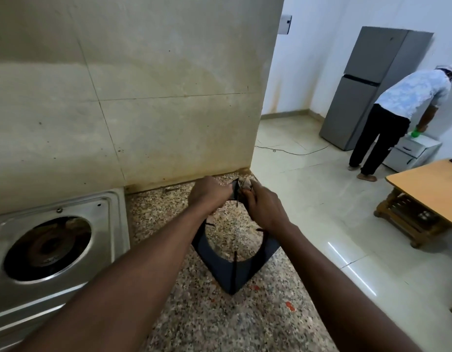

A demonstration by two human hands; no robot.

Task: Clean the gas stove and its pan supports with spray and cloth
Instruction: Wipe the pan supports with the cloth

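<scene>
On the speckled counter (199, 321), just right of the stove (110, 224), a dark pan support (250, 271) stands tilted on one corner. The left hand (208, 193) curls round its top corner. The right hand (264, 207) pinches a cloth (245, 184) against that same corner. Farther off, another person (408, 97) bends over a cabinet (418, 148) beside a fridge (367, 92), near a wooden table (423, 181).
</scene>
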